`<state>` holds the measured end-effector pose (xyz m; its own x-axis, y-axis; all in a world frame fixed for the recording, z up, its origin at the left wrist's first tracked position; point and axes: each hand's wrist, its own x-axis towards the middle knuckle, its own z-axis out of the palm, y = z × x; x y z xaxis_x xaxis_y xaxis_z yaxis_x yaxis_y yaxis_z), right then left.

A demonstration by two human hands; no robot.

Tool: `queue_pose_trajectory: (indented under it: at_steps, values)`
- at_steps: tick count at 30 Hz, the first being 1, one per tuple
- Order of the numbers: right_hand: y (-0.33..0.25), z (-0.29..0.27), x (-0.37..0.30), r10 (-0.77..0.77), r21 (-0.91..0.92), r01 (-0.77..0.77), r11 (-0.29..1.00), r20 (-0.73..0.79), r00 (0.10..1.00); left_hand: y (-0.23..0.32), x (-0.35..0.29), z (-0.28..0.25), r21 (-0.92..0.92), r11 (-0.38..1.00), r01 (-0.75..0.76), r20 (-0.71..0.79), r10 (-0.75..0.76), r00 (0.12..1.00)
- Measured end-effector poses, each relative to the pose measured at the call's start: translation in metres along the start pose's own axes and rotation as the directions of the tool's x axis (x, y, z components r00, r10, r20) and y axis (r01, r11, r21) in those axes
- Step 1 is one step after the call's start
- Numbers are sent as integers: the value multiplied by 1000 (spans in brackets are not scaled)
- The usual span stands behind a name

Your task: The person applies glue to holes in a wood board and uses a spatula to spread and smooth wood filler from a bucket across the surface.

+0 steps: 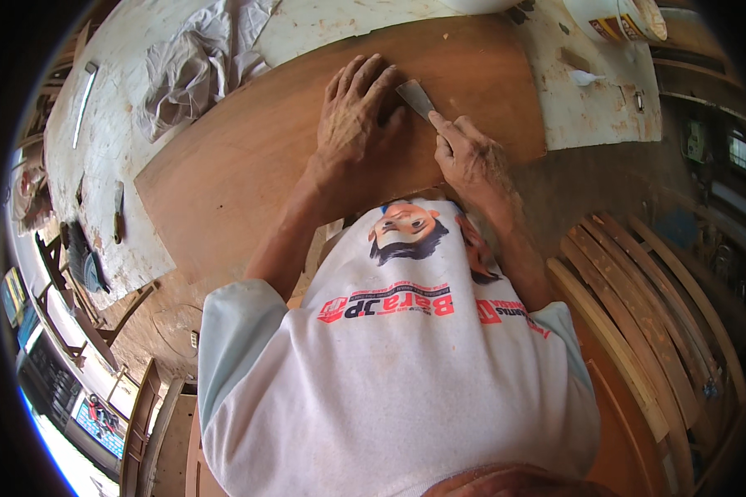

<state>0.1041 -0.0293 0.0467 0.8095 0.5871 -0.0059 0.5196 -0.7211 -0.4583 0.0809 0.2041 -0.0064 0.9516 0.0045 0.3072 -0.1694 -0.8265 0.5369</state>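
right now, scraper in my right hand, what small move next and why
Probably slide your left hand a little leftward along the brown wooden panel: it rests there, and the metal scraper in your right hand's grip angles up and left, its blade close beside the left hand.

The board (273, 137) is reddish brown, the scraper (415, 98) grey, the surface (108, 137) white with brown stains, the cloth (189, 73) pale grey.

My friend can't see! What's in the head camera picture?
A person's right hand holds a scraper over a brown board; the left hand lies spread on the board. Under it is a white table, with a crumpled cloth.
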Motion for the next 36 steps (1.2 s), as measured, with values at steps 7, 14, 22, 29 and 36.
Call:
queue_pose_trajectory:
  at_steps: [7,14,22,29,36]
  values:
    - [32,-32,-38,-6,120,22,993,-131,991,-6,-1,6,-17,1000,0,-1,0,1000]
    - [80,-43,-65,-71,2,72,997,-84,994,32,-17,24,39,995,-89,82,86,993]
    - [74,-34,-28,-132,-58,129,990,-44,990,56,-14,32,89,996,-10,124,-1,992]
    - [87,-22,-16,-225,-38,222,974,-121,967,63,-10,26,63,997,40,91,-46,995]
    - [80,-11,6,-285,-13,291,957,-238,928,13,-28,25,192,960,202,-97,-186,978]
